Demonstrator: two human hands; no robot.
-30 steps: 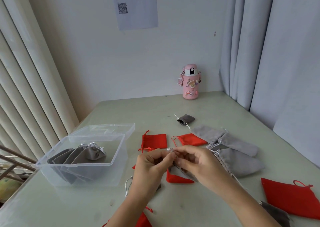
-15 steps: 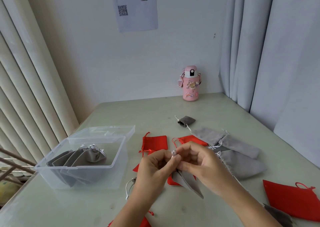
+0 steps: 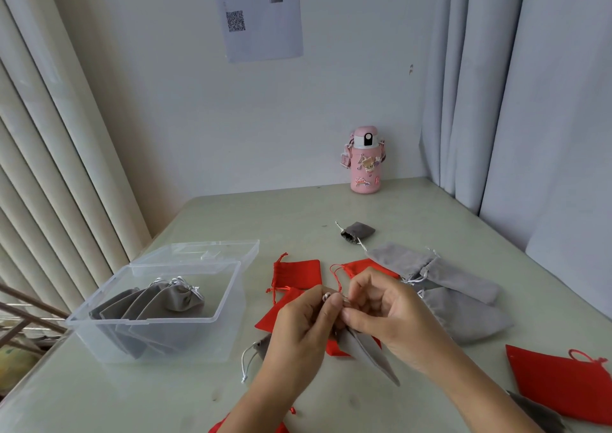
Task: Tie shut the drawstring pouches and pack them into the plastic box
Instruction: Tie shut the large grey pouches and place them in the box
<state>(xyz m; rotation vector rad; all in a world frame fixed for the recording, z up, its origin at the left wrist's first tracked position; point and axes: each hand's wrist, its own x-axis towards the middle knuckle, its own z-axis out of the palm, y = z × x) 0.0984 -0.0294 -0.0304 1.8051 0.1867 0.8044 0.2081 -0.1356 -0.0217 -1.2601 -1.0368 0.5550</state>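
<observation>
step: tying | your left hand (image 3: 298, 326) and right hand (image 3: 390, 313) each pinch the cord (image 3: 326, 297) at the neck of the grey drawstring pouch (image 3: 371, 353), held above the table (image 3: 430, 220) so it hangs free (weight likely helps cinch the neck) | open plastic box (image 3: 228, 316) close at left, tied pouches (image 3: 175, 303) inside

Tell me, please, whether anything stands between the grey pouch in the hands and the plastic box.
Nothing visible blocks it. The left hand and right hand hold the grey pouch; only flat loose pouches lie toward the plastic box, which stands open with room at its right.
</observation>
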